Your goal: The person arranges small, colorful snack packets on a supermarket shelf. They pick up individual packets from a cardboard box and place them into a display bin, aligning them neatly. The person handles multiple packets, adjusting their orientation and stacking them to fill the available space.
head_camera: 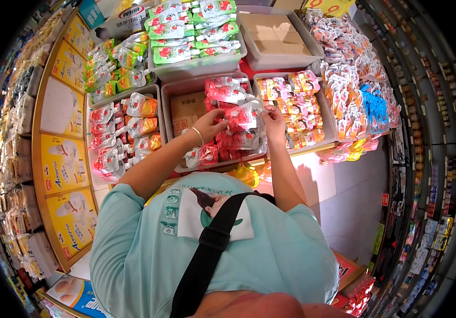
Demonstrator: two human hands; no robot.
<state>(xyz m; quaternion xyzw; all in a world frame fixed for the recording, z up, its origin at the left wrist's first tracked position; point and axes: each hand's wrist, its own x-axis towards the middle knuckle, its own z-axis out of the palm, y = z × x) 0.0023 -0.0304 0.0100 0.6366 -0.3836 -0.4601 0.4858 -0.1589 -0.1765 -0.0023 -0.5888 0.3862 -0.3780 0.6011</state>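
Note:
Between my two hands is a red and clear spouted pouch, held above a plastic bin of similar red pouches. My left hand has its fingers on the pouch's left end. At the other end, the fingers of my right hand pinch the pouch near its right edge. Red pouches lie stacked behind it, and more lie under and in front of it. A brown cardboard piece shows in the bin's left part.
Bins of orange pouches and green pouches stand left and behind. To the right are a bin of yellow and red packets and heaped small wrapped packs. A bin with a cardboard box sits at the back.

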